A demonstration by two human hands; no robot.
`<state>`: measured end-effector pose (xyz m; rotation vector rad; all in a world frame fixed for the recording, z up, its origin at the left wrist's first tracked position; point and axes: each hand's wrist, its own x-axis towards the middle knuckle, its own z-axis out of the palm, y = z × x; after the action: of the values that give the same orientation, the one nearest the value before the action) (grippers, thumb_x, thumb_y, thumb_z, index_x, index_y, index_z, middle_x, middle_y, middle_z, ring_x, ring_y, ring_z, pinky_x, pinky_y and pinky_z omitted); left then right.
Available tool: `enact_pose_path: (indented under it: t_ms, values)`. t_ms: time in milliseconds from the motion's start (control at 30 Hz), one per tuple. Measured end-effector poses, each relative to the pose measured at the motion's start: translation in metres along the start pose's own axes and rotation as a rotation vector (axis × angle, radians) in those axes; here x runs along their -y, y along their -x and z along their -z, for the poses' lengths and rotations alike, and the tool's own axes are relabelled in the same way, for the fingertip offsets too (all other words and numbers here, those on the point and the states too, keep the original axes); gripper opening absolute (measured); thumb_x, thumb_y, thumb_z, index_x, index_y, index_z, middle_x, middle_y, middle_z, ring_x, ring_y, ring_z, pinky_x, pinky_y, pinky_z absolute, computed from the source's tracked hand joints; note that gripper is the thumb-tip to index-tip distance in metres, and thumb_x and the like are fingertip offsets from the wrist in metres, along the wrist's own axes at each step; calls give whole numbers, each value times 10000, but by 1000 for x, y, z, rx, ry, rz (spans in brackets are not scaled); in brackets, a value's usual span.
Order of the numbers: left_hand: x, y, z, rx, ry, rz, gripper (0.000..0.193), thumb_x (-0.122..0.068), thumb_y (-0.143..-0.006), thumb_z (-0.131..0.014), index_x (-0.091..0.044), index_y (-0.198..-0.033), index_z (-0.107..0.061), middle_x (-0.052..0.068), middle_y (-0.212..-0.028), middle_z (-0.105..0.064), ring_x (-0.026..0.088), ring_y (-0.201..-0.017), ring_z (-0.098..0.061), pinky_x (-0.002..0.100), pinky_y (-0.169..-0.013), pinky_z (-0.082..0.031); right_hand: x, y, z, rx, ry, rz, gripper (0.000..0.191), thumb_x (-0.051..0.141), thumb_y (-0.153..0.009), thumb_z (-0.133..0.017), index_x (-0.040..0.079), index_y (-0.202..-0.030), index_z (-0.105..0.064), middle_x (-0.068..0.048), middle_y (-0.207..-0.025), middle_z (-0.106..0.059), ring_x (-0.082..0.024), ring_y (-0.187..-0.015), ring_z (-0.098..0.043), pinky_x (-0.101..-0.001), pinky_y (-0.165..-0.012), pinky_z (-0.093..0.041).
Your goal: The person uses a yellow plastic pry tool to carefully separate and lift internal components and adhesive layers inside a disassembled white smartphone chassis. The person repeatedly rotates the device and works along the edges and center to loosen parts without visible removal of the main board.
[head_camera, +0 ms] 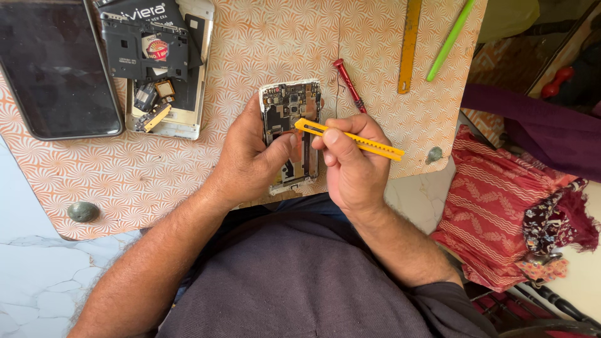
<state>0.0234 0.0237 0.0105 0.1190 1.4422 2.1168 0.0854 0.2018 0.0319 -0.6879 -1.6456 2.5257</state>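
I see the opened phone (292, 134), circuit side up, held over the near edge of the table (250, 50). My left hand (250, 159) is clamped around its left side; my right hand (350, 159) pinches a yellow utility knife (350, 139), tip on the phone's board. A red screwdriver (348, 83) lies just beyond, and 1 dismantled phone (164, 69) sits at far left.

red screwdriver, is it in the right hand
No, the red screwdriver lies on the board; the right hand holds a yellow cutter.

Patterned orange board (250, 56), tablet (56, 69), red screwdriver (348, 82), ruler (409, 44)
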Motion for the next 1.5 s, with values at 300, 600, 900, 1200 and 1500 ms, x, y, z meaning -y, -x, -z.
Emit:
enact_pose_path:
  t_ms: [300, 600, 900, 1200, 1500]
  values:
    - [2, 1, 2, 16, -65, -65, 404, 73, -977, -569, -12, -1364, -490, 26, -1074, -628, 72, -931, -627, 258, -835, -578, 3, -2, 3, -26, -52, -85, 110, 30, -983, -711, -3, -1075, -660, -148, -912, -706, -127, -731, -593, -219, -658, -472]
    - [-2, 1, 1, 28, -35, -16, 410, 39, -963, -569, -23, -1359, -482, 17, -1064, -634, 60, -885, -629, 252, -795, -583, 8, -4, 0, -52, -86, -155, 111, 42, -976, -709, -2, -1069, -670, -128, -901, -697, -137, -759, -612, -225, -662, -473]
    - [-2, 3, 2, 28, -185, -107, 403, 56, -968, -592, -22, -1359, -535, 22, -1077, -643, 78, -936, -608, 256, -859, -555, 15, -8, 3, -45, -133, -236, 117, 49, -968, -701, -12, -1062, -669, -108, -924, -683, -150, -795, -644, -241, -655, -482]
    - [-2, 3, 1, 84, -48, -31, 405, 48, -934, -560, -18, -1330, -510, -5, -981, -635, 58, -857, -601, 237, -787, -551, 12, 7, 3, 104, 244, 272, 156, -14, -992, -713, -25, -1135, -653, -124, -999, -684, -176, -816, -696, -269, -747, -569]
    - [-2, 2, 1, 78, -114, -27, 374, 5, -947, -612, -19, -1309, -520, -4, -994, -647, 66, -869, -620, 262, -810, -560, 12, 1, 2, 111, 267, 241, 164, -9, -996, -712, -32, -1144, -645, -129, -1035, -699, -176, -851, -710, -282, -803, -588]
